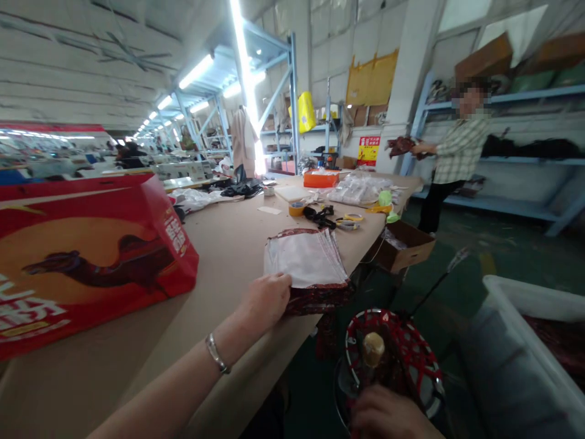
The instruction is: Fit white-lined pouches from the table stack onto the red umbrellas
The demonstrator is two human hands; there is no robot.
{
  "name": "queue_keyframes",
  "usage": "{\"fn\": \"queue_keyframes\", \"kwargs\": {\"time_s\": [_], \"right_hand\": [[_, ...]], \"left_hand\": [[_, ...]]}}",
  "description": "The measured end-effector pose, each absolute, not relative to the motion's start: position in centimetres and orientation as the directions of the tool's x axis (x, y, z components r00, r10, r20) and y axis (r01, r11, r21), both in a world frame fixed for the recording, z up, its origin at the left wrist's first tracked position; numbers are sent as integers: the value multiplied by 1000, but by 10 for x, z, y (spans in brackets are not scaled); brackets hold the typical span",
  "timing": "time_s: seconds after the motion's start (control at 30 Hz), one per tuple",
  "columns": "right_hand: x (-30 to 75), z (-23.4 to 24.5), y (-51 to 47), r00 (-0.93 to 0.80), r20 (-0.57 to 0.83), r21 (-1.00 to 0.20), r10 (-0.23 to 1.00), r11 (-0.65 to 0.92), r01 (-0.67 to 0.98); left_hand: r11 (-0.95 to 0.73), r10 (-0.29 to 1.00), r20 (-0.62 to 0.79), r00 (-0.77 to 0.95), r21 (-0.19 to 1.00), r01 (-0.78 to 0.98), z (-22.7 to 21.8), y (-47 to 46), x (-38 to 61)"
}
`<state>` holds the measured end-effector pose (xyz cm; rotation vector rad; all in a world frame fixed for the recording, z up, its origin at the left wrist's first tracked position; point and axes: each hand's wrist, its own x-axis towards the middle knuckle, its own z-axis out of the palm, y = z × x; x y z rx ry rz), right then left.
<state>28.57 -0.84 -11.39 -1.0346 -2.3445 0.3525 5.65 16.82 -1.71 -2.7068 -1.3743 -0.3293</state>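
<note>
My left hand (265,299) is closed on the near left corner of a stack of cloth pieces (304,256) at the table's edge. The top piece is whitish, with shiny dark red fabric showing around and beneath it. A silver bangle (217,353) circles my left wrist. Low in the view, my right hand (388,414) is smeared by motion, its fingers unclear. Just above it rises a post with a rounded tan knob (373,349). Around the post is a round metal-rimmed frame (434,366) with red strips. Dark reddish material lies by the post, partly hidden.
A large red bag (100,256) with a camel picture stands at left on the brown table (219,244). Tape (297,208) and yellow-handled scissors (350,221) lie beyond the stack. A cardboard box (404,247), a white bin (512,353) and a standing person (461,146) are at right.
</note>
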Motion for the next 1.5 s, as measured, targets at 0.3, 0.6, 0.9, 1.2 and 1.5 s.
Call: {"fn": "queue_keyframes", "kwargs": {"time_s": [0.3, 0.6, 0.9, 1.2, 1.5], "right_hand": [[247, 41, 154, -314, 409, -170, 857, 409, 896], [231, 41, 154, -347, 490, -111, 799, 453, 885], [274, 30, 181, -134, 237, -50, 962, 149, 988], [270, 46, 155, -42, 529, -261, 848, 209, 942], [263, 31, 111, 189, 321, -926, 928, 265, 269]], "left_hand": [[-477, 809, 437, 393, 96, 874, 28, 179, 81], [-481, 815, 419, 401, 101, 871, 42, 186, 86], [-492, 800, 422, 426, 55, 869, 31, 190, 72], [-212, 976, 216, -6, 964, 161, 42, 175, 90], [-142, 984, 177, 16, 836, -530, 55, 125, 113]]}}
